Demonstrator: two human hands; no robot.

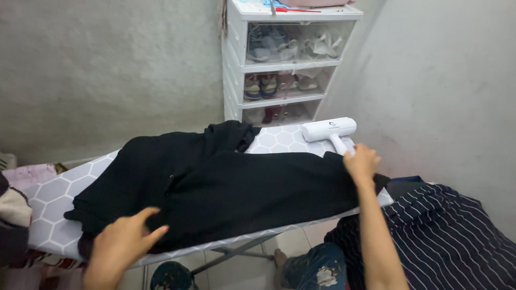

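Head view, looking down on a black cloth garment lying spread along a grey hexagon-patterned ironing board. Left hand resting flat on the near left end of the garment, fingers loosely open, thumb out, gripping nothing. Right hand reaching across to the far right end, fingers curled down over the cloth edge; pinching or only pressing, cannot tell.

Risks, as judged:
- Garment already overhanging the near edge of the board at left and right; any tug toward the body likely sliding the whole piece off to the tiled floor.
- White plastic lint roller with handle sitting just beside the right hand, near the board's far right corner; a sweep of the wrist probably knocking it over the edge.
- Board standing on a thin metal frame; leaning weight through both hands possibly rocking it.

Room for moving:
- Grey wall crowding the right side.
- White plastic drawer unit holding shoes standing close behind the far edge.
- Dark striped fabric bunched below the right end, tight against the right forearm.
- Bare board showing only at far left and top centre.
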